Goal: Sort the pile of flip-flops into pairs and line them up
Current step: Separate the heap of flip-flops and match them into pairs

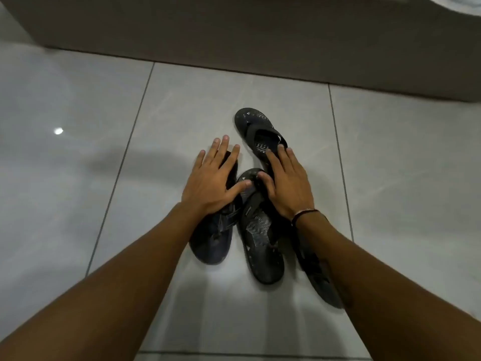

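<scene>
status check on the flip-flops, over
Left hand flat, open on the bluish flip-flop. Right hand open, resting on far black flip-flop. Four flip-flops, unsorted. Nothing blocking.

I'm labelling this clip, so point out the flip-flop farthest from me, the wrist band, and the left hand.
farthest flip-flop [250, 118]: head view, on its toe end.
wrist band [303, 213]: head view, on the cord across the right wrist.
left hand [210, 183]: head view, on the back of the hand.
</scene>
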The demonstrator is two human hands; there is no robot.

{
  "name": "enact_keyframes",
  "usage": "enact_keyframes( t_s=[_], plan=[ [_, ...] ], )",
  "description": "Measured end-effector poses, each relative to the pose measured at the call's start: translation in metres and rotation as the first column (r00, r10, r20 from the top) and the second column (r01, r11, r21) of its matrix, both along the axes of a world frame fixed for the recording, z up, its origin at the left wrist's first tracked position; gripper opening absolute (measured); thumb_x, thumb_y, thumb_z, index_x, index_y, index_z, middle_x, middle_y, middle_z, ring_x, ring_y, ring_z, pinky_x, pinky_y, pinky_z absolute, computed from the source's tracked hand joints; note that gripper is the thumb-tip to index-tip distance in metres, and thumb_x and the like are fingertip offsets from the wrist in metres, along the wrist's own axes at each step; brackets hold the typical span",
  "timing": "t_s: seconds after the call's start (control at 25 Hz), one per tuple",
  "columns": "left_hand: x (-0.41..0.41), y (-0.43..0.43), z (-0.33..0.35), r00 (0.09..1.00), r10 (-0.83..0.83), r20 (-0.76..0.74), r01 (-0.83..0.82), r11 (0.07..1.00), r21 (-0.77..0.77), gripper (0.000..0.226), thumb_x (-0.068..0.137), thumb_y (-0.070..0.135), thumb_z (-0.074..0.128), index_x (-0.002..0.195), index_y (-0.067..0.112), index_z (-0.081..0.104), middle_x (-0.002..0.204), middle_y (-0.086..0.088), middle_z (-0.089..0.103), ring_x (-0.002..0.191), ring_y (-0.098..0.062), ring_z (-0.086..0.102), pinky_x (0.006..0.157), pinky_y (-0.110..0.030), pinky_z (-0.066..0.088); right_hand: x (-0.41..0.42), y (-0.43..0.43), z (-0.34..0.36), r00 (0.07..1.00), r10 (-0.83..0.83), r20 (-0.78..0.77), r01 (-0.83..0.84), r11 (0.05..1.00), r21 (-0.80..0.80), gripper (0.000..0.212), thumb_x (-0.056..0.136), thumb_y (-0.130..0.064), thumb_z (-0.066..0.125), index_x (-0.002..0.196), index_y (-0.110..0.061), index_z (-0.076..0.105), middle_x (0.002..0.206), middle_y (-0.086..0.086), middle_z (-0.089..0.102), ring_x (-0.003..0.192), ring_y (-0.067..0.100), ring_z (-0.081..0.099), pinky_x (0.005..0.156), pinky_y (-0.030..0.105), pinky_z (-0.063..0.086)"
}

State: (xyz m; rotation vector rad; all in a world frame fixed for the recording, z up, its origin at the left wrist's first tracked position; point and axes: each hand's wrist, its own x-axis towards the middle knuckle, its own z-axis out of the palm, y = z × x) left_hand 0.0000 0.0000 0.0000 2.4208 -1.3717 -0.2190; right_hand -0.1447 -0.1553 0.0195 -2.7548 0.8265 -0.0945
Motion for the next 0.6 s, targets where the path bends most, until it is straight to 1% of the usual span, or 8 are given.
enact_keyframes(
  t_s=[0.08,0.16,0.2,0.24,0.32,0.36,0.48,0.6],
  plan=[
    [0.000,-0.011,-0.004,0.997,0.047,-0.058,-0.043,0.997,0.061,0.087,0.099,0.074,0.026,0.168,0.024,0.006,0.176,-0.005,-0.009,0.162,-0.022,-0.010,0.130,-0.051,0.003,0.017,-0.010,0.001,0.997,-0.032,-0.070,0.031,0.999,-0.023,0.059,0.106,-0.044,0.037,0.158,-0.017,0.034,0.167,0.015,0.028,0.156,0.035,0.023,0.121,0.049,0.031],
    [0.009,-0.023,-0.002,0.991,0.072,-0.109,-0.059,0.992,0.114,0.083,0.102,0.067,0.026,0.168,0.022,0.003,0.175,-0.006,-0.009,0.162,-0.023,-0.010,0.130,-0.050,0.002,0.043,-0.027,0.008,0.981,-0.075,-0.177,0.066,0.996,-0.054,0.052,0.103,-0.037,0.047,0.149,-0.013,0.045,0.161,0.016,0.036,0.144,0.040,0.036,0.111,0.053,0.041],
    [0.022,-0.023,-0.007,0.993,0.081,-0.083,-0.074,0.994,0.086,0.080,0.103,0.064,0.027,0.168,0.021,0.002,0.175,-0.006,-0.009,0.162,-0.024,-0.010,0.130,-0.051,0.003,0.059,-0.032,0.008,0.978,-0.113,-0.174,0.103,0.993,-0.063,0.048,0.100,-0.034,0.052,0.143,-0.012,0.051,0.159,0.015,0.037,0.138,0.041,0.040,0.107,0.054,0.043],
    [0.043,-0.021,-0.005,0.998,0.056,-0.010,-0.054,0.993,0.106,0.079,0.104,0.060,0.027,0.167,0.021,0.001,0.175,-0.007,-0.009,0.162,-0.024,-0.010,0.129,-0.052,0.004,0.075,-0.031,0.012,0.974,-0.133,-0.183,0.122,0.990,-0.072,0.044,0.098,-0.032,0.055,0.138,-0.012,0.056,0.159,0.013,0.035,0.134,0.043,0.042,0.105,0.054,0.043],
    [0.062,-0.020,-0.007,0.997,0.073,-0.035,-0.067,0.989,0.129,0.077,0.106,0.056,0.028,0.167,0.021,-0.002,0.175,-0.007,-0.010,0.162,-0.025,-0.009,0.129,-0.053,0.005,0.082,-0.036,0.013,0.958,-0.129,-0.255,0.122,0.992,-0.042,0.041,0.094,-0.025,0.060,0.134,-0.015,0.060,0.164,0.012,0.026,0.132,0.045,0.042,0.106,0.054,0.043],
    [0.065,-0.017,-0.008,0.996,0.079,-0.027,-0.075,0.989,0.124,0.077,0.106,0.056,0.028,0.167,0.021,-0.004,0.175,-0.007,-0.011,0.162,-0.025,-0.010,0.129,-0.053,0.004,0.081,-0.035,0.008,0.947,-0.109,-0.303,0.105,0.994,-0.031,0.044,0.093,-0.021,0.061,0.136,-0.018,0.058,0.169,0.012,0.016,0.134,0.046,0.041,0.107,0.054,0.042],
    [0.072,-0.012,-0.008,0.990,0.138,-0.010,-0.137,0.988,0.071,0.078,0.107,0.055,0.032,0.167,0.022,-0.004,0.175,-0.009,-0.012,0.161,-0.028,-0.009,0.128,-0.050,0.002,0.077,-0.034,-0.002,0.940,-0.007,-0.340,0.021,0.999,0.037,0.061,0.094,-0.009,0.059,0.151,-0.025,0.045,0.173,0.006,-0.013,0.146,0.048,0.030,0.113,0.056,0.041],
    [0.095,-0.014,0.002,0.993,0.114,0.016,-0.114,0.992,0.058,0.073,0.108,0.044,0.038,0.167,0.021,0.001,0.175,-0.011,-0.008,0.161,-0.031,-0.006,0.128,-0.050,0.006,0.099,-0.035,0.000,0.932,0.108,-0.346,-0.071,0.991,0.117,0.078,0.093,0.003,0.055,0.159,-0.033,0.033,0.172,0.000,-0.021,0.156,0.042,0.016,0.120,0.055,0.034]
  ],
)
